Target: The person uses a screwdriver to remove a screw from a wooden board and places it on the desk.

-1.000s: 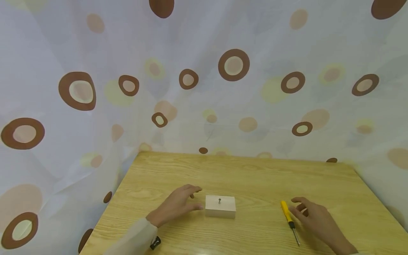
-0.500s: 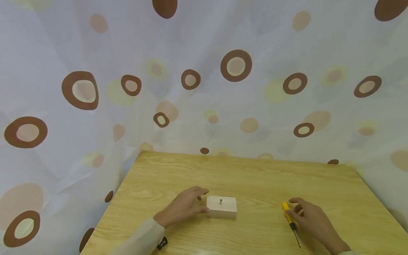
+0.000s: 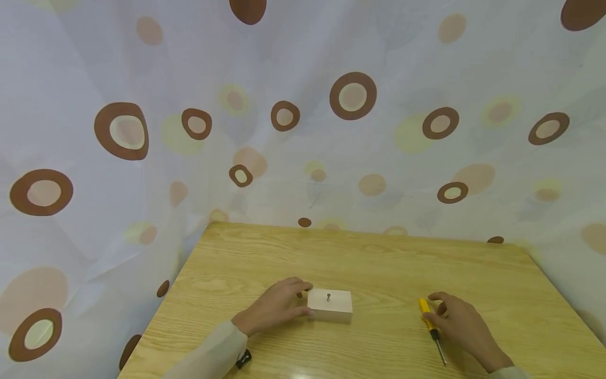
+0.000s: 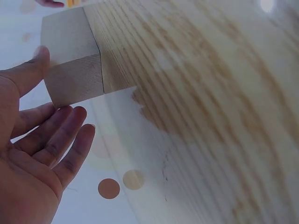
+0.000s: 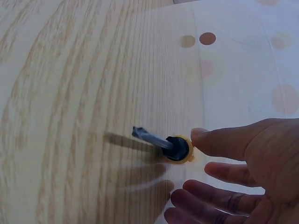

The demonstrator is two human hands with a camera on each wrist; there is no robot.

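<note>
A pale wooden block point(image 3: 326, 315) with a small screw point(image 3: 329, 297) standing in its top lies on the table. My left hand point(image 3: 276, 307) is at its left end, thumb at the near corner and index finger at the far corner. In the left wrist view the thumb overlaps the edge of the block point(image 4: 70, 42), with the other fingers bent beside it. To the right, a screwdriver point(image 3: 429, 318) with a yellow handle lies with its metal tip toward me. My right hand point(image 3: 464, 323) is beside it, thumb tip right at the handle point(image 5: 190, 148), other fingers loosely bent and apart.
The wood-grain table point(image 3: 379, 263) is backed by a white sheet point(image 3: 303, 147) printed with brown and pale circles. A small black object point(image 3: 243, 359) shows beside the left sleeve point(image 3: 213, 350).
My left hand has moved right, from just short of the block to its left corners. My right hand has drawn slightly left, its thumb over the screwdriver handle. The view has shifted slightly.
</note>
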